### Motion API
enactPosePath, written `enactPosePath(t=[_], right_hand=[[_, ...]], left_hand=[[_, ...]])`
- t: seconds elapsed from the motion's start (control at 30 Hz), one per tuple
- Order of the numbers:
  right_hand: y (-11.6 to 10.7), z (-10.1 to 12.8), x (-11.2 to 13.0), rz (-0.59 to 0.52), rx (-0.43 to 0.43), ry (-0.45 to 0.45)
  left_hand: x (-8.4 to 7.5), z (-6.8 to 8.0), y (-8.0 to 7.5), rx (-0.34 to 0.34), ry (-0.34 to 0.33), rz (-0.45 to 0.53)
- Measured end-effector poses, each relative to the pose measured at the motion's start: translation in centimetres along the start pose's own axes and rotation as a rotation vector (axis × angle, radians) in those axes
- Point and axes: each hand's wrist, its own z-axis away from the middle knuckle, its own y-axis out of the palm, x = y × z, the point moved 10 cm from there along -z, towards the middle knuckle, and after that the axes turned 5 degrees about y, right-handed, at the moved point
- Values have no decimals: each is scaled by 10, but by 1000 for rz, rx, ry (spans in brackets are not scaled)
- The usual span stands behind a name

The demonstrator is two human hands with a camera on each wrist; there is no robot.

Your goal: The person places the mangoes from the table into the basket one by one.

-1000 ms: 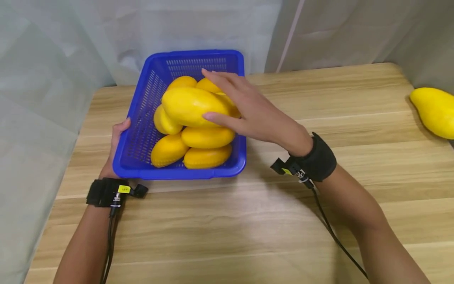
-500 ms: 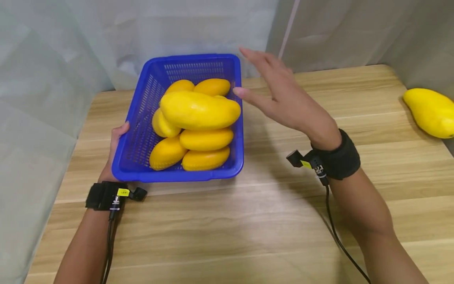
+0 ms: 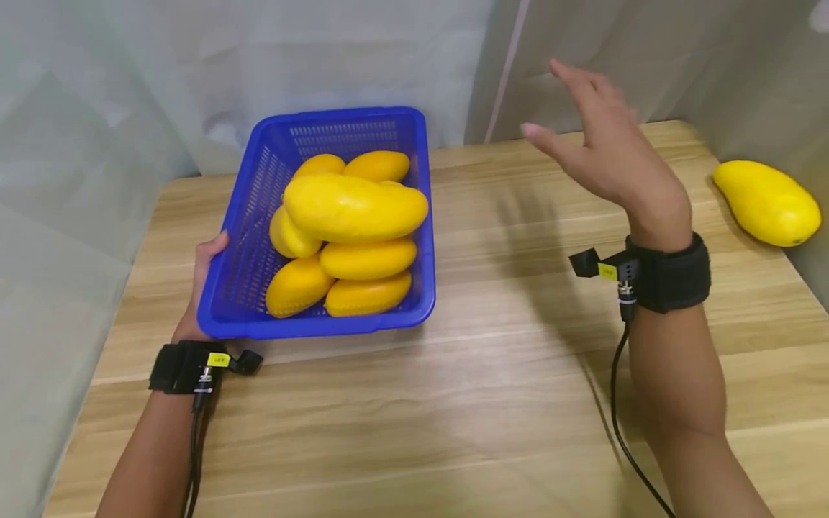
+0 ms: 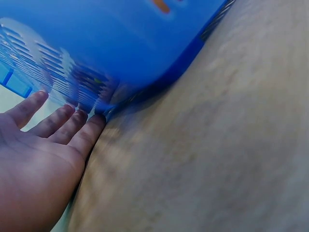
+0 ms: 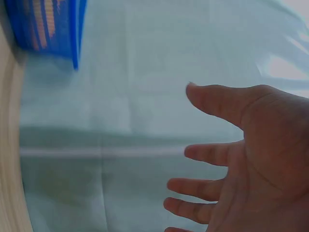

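Blue basket (image 3: 259, 216) touched by flat left hand (image 3: 202, 288), right hand (image 3: 612, 162) spread, empty

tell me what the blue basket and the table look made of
Basket: looks like moulded plastic, glossy blue, with slotted walls and a smooth rolled rim. Table: light wood look with visible grain and plank seams, matte; whether solid wood or laminate cannot be told.

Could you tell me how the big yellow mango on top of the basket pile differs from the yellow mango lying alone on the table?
The big yellow mango atop the pile rests on other mangoes inside the blue plastic basket; the lone yellow mango lies on the bare wooden table near its right edge. The first lies crosswise, the second slants. Both are untouched.
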Motion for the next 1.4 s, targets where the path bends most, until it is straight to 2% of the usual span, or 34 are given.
enactPosePath(t=[0.1,0.23,0.37,0.43,0.57,0.67,0.87,0.97,1.13,1.23,1.4], right_hand=[[-15,1,-24,4,-4,75],[-37,5,-65,36,-26,246],[-52,9,-107,53,-27,397],[-55,11,-125,9,-22,443],[-58,18,-156,-159,-27,513],[-64,24,-177,-205,-55,579],[-88,47,-219,-79,-147,796],[-97,57,-234,-8,-171,859],[-100,64,-252,70,-159,924],[-99,69,-258,73,-170,966],[-95,72,-264,126,-127,964]], left_hand=[[1,0,-4,-18,-6,-26],[1,-1,-8,-29,-7,-67],[1,-2,-9,-28,-4,-62],[1,-2,-11,-37,-4,-78],[0,-1,-14,-65,-3,-127],[0,-2,-14,-59,7,-131],[0,-8,-5,9,32,-91],[-1,-9,-4,19,36,-86],[-2,-11,-3,27,52,-101],[-2,-11,-4,15,51,-74],[-2,-10,-6,-6,43,-38]])
